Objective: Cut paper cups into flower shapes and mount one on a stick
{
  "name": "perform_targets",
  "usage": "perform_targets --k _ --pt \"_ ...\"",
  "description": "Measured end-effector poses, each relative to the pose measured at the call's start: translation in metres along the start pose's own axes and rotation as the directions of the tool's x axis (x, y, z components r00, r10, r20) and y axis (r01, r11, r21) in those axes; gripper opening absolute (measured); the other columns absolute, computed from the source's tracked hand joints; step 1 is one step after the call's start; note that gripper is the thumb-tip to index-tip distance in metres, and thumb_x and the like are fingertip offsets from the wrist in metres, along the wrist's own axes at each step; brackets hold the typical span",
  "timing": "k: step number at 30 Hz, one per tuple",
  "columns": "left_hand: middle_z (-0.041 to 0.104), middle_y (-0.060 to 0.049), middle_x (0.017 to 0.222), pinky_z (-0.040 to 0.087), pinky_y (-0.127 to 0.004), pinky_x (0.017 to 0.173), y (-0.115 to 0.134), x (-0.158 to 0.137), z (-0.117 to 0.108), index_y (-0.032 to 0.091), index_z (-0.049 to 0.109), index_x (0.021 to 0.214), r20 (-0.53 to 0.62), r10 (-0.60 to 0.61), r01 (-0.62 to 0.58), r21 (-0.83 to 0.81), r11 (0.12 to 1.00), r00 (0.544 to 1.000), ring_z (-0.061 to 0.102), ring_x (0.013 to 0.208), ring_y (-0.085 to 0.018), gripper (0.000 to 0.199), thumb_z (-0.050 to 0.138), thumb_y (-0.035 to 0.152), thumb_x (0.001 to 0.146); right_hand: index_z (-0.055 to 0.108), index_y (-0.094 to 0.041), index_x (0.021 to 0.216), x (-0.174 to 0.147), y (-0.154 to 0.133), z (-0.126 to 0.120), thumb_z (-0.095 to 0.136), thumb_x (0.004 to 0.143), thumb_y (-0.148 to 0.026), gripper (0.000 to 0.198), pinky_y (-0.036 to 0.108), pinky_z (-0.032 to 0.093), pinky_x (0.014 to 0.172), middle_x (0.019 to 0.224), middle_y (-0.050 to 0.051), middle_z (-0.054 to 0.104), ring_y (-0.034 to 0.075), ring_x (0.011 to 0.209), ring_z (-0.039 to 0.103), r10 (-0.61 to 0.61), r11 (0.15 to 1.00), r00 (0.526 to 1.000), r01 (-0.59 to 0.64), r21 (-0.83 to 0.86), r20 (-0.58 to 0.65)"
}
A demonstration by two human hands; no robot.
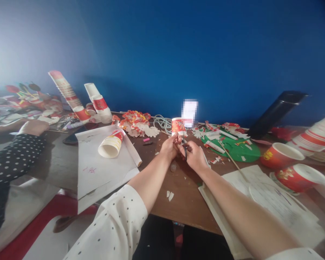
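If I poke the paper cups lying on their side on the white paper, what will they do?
The paper cups would probably roll, because their sides are round, maybe in a curve, since the open end looks wider. They're likely light, since they look hollow and thin-walled, and might dent if squeezed hard.

Pixelation masks a bright object (190, 111) behind the red paper cup (178, 126), whose lower part the left hand (170, 147) covers. The right hand (196, 155) partly hides dark scissors (185, 152). The right edge crops stacked cups (316, 132); the left, a co-worker's dotted sleeve (17, 153). Handwriting (278, 202) at right is illegible.
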State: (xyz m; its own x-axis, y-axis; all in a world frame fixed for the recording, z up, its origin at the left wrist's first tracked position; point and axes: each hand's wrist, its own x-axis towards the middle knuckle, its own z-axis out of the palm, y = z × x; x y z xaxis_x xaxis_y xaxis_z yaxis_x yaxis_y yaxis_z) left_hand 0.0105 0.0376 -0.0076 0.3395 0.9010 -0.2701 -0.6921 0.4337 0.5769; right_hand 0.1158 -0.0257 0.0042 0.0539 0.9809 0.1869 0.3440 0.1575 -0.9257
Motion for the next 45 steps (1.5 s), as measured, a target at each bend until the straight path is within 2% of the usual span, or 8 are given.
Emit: perform_targets --k 3,11,18,30,35,38,42,45 --pt "0.049 0.002 0.046 0.039 -0.022 0.038 0.001 0.000 -0.002 0.016 0.051 0.064 0.098 -0.004 0.002 0.014 1.000 0.995 0.047 0.033 -0.011 0.030 0.051 0.034 0.088 0.051 -0.021 0.071 0.000 -0.001 0.000 0.068 0.067 -0.059 0.042 0.025 0.037 0.045 0.049 -0.001 0.058 0.014 0.044 0.051 -0.003 1.000 1.000 0.003 -0.006 0.005" --pt "0.048 0.003 0.044 0.039 -0.024 0.038 -0.004 -0.002 0.001 0.016 0.049 0.063 0.139 -0.003 0.001 0.014 1.000 0.990 0.047 0.031 -0.013 0.031 0.046 0.031 0.090 0.056 -0.021 0.078 0.008 0.011 -0.002 0.067 0.069 -0.057 0.039 0.024 0.038 0.044 0.052 -0.001 0.059 0.015 0.046 0.053 -0.006 0.999 1.000 0.007 0.032 -0.029" --pt "0.047 0.003 0.042 0.041 -0.022 0.039 -0.008 -0.002 0.004 0.016 0.052 0.064 0.035 -0.031 0.032 -0.029 0.999 0.999 0.047 0.032 -0.011 0.026 0.054 0.029 0.087 0.056 -0.023 0.079 0.010 0.020 -0.003 0.064 0.071 -0.060 0.038 0.025 0.038 0.045 0.053 -0.002 0.059 0.015 0.047 0.052 -0.066 0.998 0.997 0.066 -0.005 -0.039" --pt "0.053 -0.003 0.040 0.044 -0.024 0.043 -0.009 -0.003 -0.001 0.012 0.059 0.069 0.122 -0.006 -0.006 0.096 0.995 0.993 0.050 0.034 -0.014 0.031 0.047 0.033 0.089 0.054 -0.022 0.077 0.009 0.022 -0.003 0.064 0.073 -0.057 0.036 0.023 0.037 0.044 0.053 -0.002 0.059 0.014 0.045 0.052 -0.083 0.996 0.996 0.084 0.007 -0.039" --pt "0.051 0.000 0.042 0.040 -0.024 0.038 -0.011 -0.008 0.006 0.014 0.055 0.067 0.028 0.009 -0.011 0.062 0.998 1.000 0.048 0.032 -0.013 0.025 0.057 0.032 0.084 0.059 -0.021 0.084 0.011 0.019 -0.004 0.065 0.070 -0.060 0.042 0.024 0.040 0.046 0.058 -0.001 0.062 0.015 0.049 0.054 -0.046 0.997 0.996 0.051 0.054 -0.078" --pt "0.049 0.003 0.043 0.039 -0.023 0.037 -0.013 -0.009 0.009 0.014 0.052 0.064 0.017 0.033 -0.034 0.041 0.999 0.999 0.044 0.031 -0.010 0.025 0.063 0.029 0.081 0.059 -0.019 0.084 0.013 0.015 -0.006 0.068 0.067 -0.059 0.045 0.025 0.042 0.048 0.064 0.001 0.065 0.015 0.051 0.056 -0.043 0.995 0.992 0.053 0.086 -0.117" --pt "0.044 0.005 0.045 0.036 -0.020 0.036 -0.014 -0.008 0.009 0.014 0.051 0.065 -0.006 0.049 -0.048 0.020 0.999 0.999 0.039 0.031 -0.006 0.023 0.061 0.024 0.082 0.059 -0.019 0.084 0.014 0.015 -0.008 0.069 0.067 -0.058 0.044 0.024 0.041 0.046 0.063 0.001 0.064 0.014 0.049 0.054 -0.055 0.994 0.993 0.065 0.090 -0.108" --pt "0.041 0.007 0.046 0.031 -0.017 0.035 -0.013 -0.008 0.009 0.015 0.048 0.065 -0.052 0.047 -0.047 -0.015 0.999 0.998 0.035 0.032 -0.003 0.025 0.067 0.023 0.078 0.060 -0.019 0.084 0.014 0.017 -0.008 0.068 0.067 -0.060 0.046 0.025 0.041 0.046 0.061 0.001 0.063 0.014 0.048 0.054 -0.063 0.994 0.992 0.072 0.078 -0.108"
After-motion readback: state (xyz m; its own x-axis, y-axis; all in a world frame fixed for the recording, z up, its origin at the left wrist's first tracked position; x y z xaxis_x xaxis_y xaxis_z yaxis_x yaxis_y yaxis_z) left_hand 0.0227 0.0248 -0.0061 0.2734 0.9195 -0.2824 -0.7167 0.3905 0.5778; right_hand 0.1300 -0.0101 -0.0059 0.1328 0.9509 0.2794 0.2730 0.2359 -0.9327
